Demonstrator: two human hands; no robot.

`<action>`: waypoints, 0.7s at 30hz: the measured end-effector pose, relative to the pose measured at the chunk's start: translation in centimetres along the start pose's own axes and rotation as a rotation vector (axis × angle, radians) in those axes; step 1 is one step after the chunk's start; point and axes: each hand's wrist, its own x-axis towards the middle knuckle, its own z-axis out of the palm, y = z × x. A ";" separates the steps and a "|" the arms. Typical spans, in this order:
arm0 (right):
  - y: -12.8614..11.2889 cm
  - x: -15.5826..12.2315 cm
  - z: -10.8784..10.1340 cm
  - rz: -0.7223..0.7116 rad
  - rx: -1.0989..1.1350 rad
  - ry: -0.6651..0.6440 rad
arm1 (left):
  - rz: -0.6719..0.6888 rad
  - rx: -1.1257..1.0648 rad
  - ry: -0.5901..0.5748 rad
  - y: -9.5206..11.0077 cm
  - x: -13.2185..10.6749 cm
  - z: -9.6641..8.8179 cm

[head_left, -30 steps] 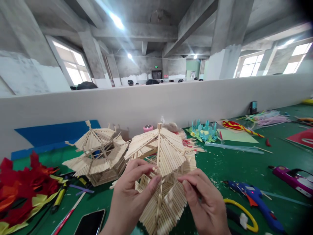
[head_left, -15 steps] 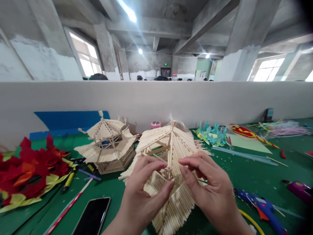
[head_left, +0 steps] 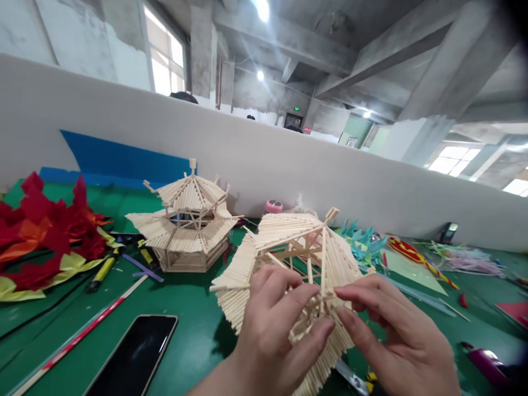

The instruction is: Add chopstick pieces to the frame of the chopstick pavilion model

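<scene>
Here's the pavilion (head_left: pixel 289 230), up on the green table (head_left: pixel 202 319), beyond the phone (head_left: pixel 134 355) and to its right! Both hands are at the pavilion's near corner, a narrow gap between them. The left hand (head_left: pixel 274 324) has thumb and forefinger parted; the right hand (head_left: pixel 402 330), farther right of the phone, has its fingertips close together, and whether they pinch anything, I can't tell. The second pavilion (head_left: pixel 183 242) stands beyond the phone, the red paper (head_left: pixel 45 231) beyond it to the left, the striped stick (head_left: pixel 84 336) just left of it.
</scene>
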 end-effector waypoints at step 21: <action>-0.4 0.7 0.6 0.023 -0.007 -0.034 | -0.036 -0.026 0.000 -0.5 -0.2 0.7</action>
